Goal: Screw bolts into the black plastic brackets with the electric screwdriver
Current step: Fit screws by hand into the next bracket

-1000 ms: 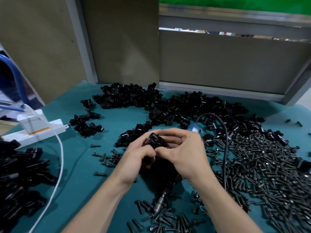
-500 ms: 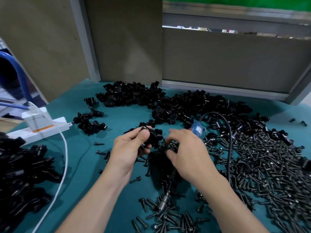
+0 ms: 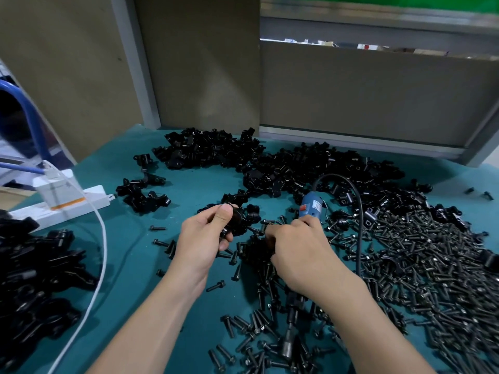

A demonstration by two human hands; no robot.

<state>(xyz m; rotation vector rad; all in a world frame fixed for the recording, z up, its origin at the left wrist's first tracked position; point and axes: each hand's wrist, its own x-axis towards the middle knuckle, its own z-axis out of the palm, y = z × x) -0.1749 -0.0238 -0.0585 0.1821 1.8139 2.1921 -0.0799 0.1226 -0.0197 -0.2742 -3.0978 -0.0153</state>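
Black bracket point(image 3: 237, 221) sits pinched between the thumb and curled fingers of the left hand point(image 3: 205, 238), just left of the right hand point(image 3: 299, 249). That right hand curls down into loose bolts point(image 3: 432, 265), over the screwdriver point(image 3: 312, 207) whose blue end pokes out beyond its knuckles. I cannot tell whether it grips anything.

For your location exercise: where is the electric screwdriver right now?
Head view, right of centre: the electric screwdriver lies among loose bolts, partly under the right hand.
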